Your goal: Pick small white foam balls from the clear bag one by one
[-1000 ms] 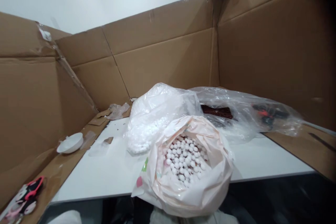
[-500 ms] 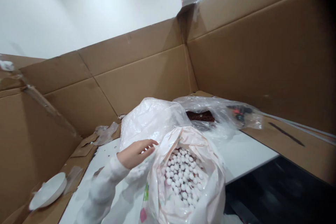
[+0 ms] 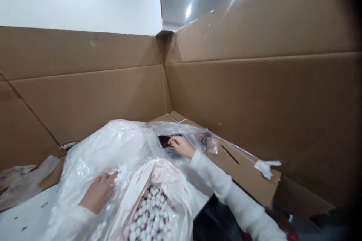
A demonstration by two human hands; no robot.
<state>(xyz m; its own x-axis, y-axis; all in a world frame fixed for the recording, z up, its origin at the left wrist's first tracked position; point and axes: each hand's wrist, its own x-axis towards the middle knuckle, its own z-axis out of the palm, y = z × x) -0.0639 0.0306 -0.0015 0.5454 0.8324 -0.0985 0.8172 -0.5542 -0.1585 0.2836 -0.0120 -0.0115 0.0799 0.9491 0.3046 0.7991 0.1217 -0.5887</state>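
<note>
Small white balls mixed with dark red bits (image 3: 152,214) fill an open pale plastic bag (image 3: 183,199) at the bottom centre. My left hand (image 3: 98,192) lies on a large translucent plastic bag (image 3: 113,143) of white balls, its fingers bent at the bag's opening; what they hold, if anything, is hidden. Farther back, my right hand (image 3: 182,146) reaches into the mouth of a clear bag (image 3: 192,131) that has dark reddish-brown contents (image 3: 164,141). Its fingers are curled close together at those contents, and anything between them is too small to name.
Tall cardboard walls (image 3: 254,101) stand behind and to the right. Crumpled clear plastic (image 3: 31,180) lies at the left. A black container (image 3: 215,222) sits at the lower right, and white tape (image 3: 266,168) is near the right wall.
The view has turned right. My right hand has come into view and reached to the clear bag. My left hand has moved down onto the large translucent bag.
</note>
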